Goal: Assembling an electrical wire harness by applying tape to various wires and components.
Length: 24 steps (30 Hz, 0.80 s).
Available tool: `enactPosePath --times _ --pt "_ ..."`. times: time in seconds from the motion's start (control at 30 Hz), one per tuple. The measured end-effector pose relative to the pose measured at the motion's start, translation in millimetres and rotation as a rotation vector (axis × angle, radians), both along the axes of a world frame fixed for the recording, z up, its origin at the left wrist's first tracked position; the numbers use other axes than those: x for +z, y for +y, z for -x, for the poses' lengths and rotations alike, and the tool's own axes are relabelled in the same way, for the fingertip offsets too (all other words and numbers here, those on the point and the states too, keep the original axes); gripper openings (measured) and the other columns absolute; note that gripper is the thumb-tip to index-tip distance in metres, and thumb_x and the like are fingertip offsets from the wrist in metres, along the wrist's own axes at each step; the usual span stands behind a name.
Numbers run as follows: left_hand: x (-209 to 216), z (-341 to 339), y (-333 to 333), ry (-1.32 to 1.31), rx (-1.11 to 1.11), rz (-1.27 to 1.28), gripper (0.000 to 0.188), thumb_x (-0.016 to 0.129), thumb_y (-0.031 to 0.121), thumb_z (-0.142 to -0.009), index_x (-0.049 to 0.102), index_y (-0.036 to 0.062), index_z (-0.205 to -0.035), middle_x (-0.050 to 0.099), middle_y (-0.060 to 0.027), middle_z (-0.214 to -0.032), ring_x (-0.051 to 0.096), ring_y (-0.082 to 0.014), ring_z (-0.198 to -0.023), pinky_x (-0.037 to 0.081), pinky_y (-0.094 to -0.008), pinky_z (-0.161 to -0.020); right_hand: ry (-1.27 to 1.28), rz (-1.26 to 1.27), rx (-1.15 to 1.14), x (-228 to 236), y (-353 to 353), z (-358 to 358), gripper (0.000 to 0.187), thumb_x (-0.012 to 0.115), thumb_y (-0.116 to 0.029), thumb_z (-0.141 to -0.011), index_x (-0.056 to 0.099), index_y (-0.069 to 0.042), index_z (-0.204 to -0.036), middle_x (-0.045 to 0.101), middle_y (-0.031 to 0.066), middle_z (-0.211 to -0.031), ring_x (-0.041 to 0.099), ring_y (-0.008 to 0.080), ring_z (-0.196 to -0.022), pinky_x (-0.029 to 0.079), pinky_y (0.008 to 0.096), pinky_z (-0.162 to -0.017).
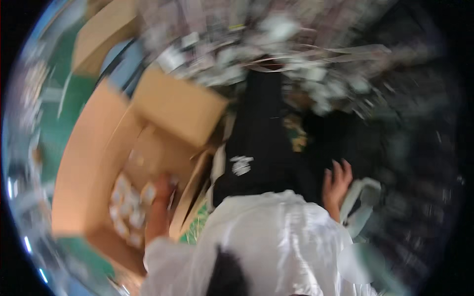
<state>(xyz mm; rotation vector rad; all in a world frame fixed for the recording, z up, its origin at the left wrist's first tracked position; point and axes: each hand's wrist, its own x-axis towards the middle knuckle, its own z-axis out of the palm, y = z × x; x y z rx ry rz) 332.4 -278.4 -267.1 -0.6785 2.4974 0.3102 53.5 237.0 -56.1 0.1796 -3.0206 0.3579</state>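
My left hand (163,187) reaches down into a large open cardboard box (81,163) on my left. Motion smears its fingers, so whether they grip anything cannot be made out. Right beside that hand lies a heap of small white and yellowish pieces (129,207) on the box's bottom; their kind is too blurred to tell. My right hand (338,182) is on the other side, by my right thigh, fingers spread and nothing visible in them. A pale curved armrest-like part (363,204) stands just right of that wrist.
The box's raised flap (177,106) leans toward my black-trousered leg (261,128). Behind it are another cardboard box (103,37) and a blue object with dark bands (121,64). Blurred white items (222,61) are heaped ahead. The floor (76,93) at left is green.
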Motion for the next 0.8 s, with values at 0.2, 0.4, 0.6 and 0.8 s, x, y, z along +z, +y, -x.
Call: enactPosePath --times 0.2,0.4,0.6,0.8 --pt "96 29 -83 0.48 1.026 -1.049 0.039 0.056 0.021 -0.087 0.049 0.0014 -0.119 0.051 -0.0105 -0.119 0.053 -0.0218 -0.103 0.046 -0.033 -0.089 0.094 0.162 -0.042 12 14 -1 0.06 0.068 -0.017 -0.072 0.049 -0.011 -0.129 0.044 0.0185 -0.128 0.044 0.0391 -0.114 0.037 0.0461 -0.097" --pt "239 191 -26 1.013 0.581 -1.21 0.065 0.048 0.033 -0.09 0.028 -0.0018 -0.14 0.044 -0.0219 -0.13 0.05 -0.033 -0.114 0.039 -0.0432 -0.101 0.225 0.363 -0.132 25 24 0 0.063 0.069 -0.015 -0.068 0.048 -0.004 -0.127 0.044 0.0184 -0.128 0.044 0.0377 -0.115 0.038 0.0453 -0.096" --pt "268 335 243 0.961 -0.293 -0.878 0.054 0.06 0.024 -0.08 0.047 -0.0056 -0.123 0.053 -0.0173 -0.117 0.052 -0.0309 -0.11 0.042 -0.0385 -0.096 -0.184 1.461 -0.023 63 -16 -5 0.061 0.06 -0.028 -0.09 0.032 -0.008 -0.141 0.045 0.0152 -0.13 0.048 0.0221 -0.116 0.042 0.0343 -0.096" --pt "259 345 352 0.637 -0.718 -1.404 0.072 0.071 -0.005 -0.06 0.04 0.0026 -0.124 0.036 -0.0136 -0.124 0.043 -0.0291 -0.118 0.04 -0.0395 -0.1 -0.049 1.82 -0.359 50 -15 -5 0.047 0.05 -0.022 -0.097 0.037 -0.005 -0.138 0.054 0.0022 -0.116 0.054 0.0105 -0.098 0.049 0.0249 -0.078"
